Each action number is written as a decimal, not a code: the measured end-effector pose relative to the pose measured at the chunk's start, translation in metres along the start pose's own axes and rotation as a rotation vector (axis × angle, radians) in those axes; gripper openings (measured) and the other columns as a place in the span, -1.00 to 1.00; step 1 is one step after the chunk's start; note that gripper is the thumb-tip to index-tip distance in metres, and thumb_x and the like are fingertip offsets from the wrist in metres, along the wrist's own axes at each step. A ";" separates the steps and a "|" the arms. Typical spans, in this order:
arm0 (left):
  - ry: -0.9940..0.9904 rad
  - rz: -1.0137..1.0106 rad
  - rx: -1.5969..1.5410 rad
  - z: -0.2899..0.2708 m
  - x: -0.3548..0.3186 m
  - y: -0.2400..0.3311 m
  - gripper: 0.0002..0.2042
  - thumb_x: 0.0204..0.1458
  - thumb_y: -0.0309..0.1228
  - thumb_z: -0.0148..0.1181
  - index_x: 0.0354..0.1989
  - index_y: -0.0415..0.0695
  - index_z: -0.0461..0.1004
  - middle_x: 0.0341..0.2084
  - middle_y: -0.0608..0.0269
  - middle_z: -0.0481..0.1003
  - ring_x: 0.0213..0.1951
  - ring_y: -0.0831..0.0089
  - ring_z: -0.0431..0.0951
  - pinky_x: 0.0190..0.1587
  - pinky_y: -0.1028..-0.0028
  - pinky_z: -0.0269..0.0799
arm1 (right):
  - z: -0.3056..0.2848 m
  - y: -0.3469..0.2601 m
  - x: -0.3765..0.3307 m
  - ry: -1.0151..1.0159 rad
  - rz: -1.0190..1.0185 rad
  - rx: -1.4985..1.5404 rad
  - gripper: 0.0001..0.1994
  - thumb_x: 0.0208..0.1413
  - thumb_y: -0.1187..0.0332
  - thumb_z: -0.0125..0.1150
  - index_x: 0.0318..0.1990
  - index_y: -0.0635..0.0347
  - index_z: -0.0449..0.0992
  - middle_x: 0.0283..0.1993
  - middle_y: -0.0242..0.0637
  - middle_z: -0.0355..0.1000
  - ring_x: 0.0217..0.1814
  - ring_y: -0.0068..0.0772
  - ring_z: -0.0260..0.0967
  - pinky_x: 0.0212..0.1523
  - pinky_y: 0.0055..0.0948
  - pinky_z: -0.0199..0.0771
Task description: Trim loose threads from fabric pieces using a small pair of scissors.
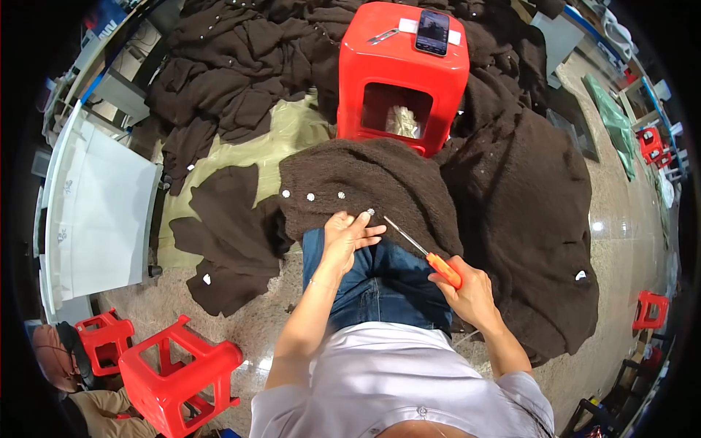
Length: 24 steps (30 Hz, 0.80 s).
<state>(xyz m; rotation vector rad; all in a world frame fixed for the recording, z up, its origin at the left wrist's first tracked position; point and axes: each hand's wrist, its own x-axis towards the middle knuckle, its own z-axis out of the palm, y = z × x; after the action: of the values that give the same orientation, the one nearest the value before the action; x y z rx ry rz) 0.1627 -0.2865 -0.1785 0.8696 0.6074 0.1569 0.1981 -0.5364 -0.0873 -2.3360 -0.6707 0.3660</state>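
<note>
A dark brown fleecy garment (394,175) lies over my lap, with a row of small round white buttons on it, one of them a button (341,195) just above my left hand. My left hand (345,237) pinches the cloth with thumb and forefinger beside the rightmost button (371,212); its other fingers stretch out to the right. In my right hand (471,292) is a screwdriver (444,270) with an orange handle and a thin metal shaft. Its tip points up and left, a short way right of that button and apart from it.
A red stool (350,95) stands ahead, bearing a phone (432,33) and small thread snips (383,36). Brown garments (241,66) are heaped beyond and to the right. Another red stool (157,387) lies tipped at lower left. A white panel (102,204) stands at left.
</note>
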 end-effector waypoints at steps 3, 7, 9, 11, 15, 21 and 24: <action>0.057 0.050 -0.043 0.005 0.012 -0.009 -0.74 0.15 -0.41 0.23 -0.39 -0.20 0.23 -0.40 0.10 0.48 -0.29 0.02 0.66 -0.40 0.35 0.66 | -0.002 0.006 -0.009 -0.023 0.037 -0.032 -0.73 0.03 0.20 0.37 -0.38 0.21 0.46 -0.61 -0.11 0.41 -0.54 0.00 0.44 -0.49 -0.24 0.38; 0.078 0.060 0.008 0.007 0.012 -0.009 -0.71 0.21 -0.32 0.15 -0.42 -0.18 0.20 -0.42 0.04 0.48 -0.29 0.01 0.66 -0.41 0.38 0.66 | -0.002 0.007 -0.016 -0.053 0.025 -0.063 -0.71 0.03 0.18 0.36 -0.40 0.21 0.46 -0.62 -0.11 0.41 -0.54 0.00 0.45 -0.49 -0.23 0.39; 0.071 0.079 -0.009 0.010 0.011 -0.010 -0.72 0.23 -0.32 0.12 -0.42 -0.18 0.20 -0.42 0.03 0.48 -0.30 0.01 0.66 -0.42 0.38 0.65 | -0.002 0.004 -0.013 -0.021 0.015 -0.058 -0.70 0.03 0.17 0.37 -0.42 0.22 0.45 -0.62 -0.10 0.41 -0.55 0.00 0.45 -0.50 -0.23 0.38; 0.072 0.102 -0.026 0.008 0.011 -0.014 -0.72 0.25 -0.31 0.09 -0.41 -0.18 0.20 -0.42 0.01 0.48 -0.30 0.01 0.66 -0.43 0.39 0.65 | -0.002 0.002 -0.008 -0.089 0.077 -0.101 -0.68 0.01 0.15 0.38 -0.43 0.22 0.44 -0.63 -0.09 0.41 -0.55 0.06 0.43 -0.51 -0.21 0.38; 0.093 0.007 0.042 0.006 -0.004 -0.020 -0.74 0.25 -0.35 0.07 -0.39 -0.29 0.29 -0.35 -0.26 0.53 -0.39 0.14 0.67 -0.47 0.40 0.62 | 0.004 0.005 -0.006 -0.095 -0.033 -0.182 -0.77 0.03 0.28 0.35 -0.40 0.24 0.45 -0.63 -0.12 0.41 -0.56 -0.12 0.47 -0.49 -0.28 0.40; -0.964 -0.439 0.742 -0.017 -0.045 0.049 -0.76 0.12 -0.41 0.21 -0.11 -0.30 0.54 -0.29 0.16 0.62 -0.25 0.49 0.60 -0.26 0.58 0.53 | -0.011 0.041 -0.008 0.310 0.141 0.268 -0.76 0.05 0.62 0.02 -0.10 0.38 0.47 -0.39 -0.38 0.45 -0.36 -0.56 0.43 -0.25 -0.54 0.44; -0.129 0.139 0.387 -0.117 -0.009 0.047 -0.89 0.12 -0.57 0.03 -0.37 -0.31 0.50 -0.61 0.01 0.55 -0.68 0.36 0.54 -0.67 0.56 0.39 | -0.009 0.037 -0.002 0.278 0.131 0.270 -0.74 0.06 0.64 -0.04 -0.09 0.38 0.46 -0.40 -0.37 0.44 -0.37 -0.56 0.43 -0.23 -0.54 0.45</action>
<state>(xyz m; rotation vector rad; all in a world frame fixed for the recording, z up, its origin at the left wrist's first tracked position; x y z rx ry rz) 0.0952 -0.1814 -0.1966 1.2881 0.4630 0.1085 0.2138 -0.5658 -0.1052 -2.1228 -0.3139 0.1709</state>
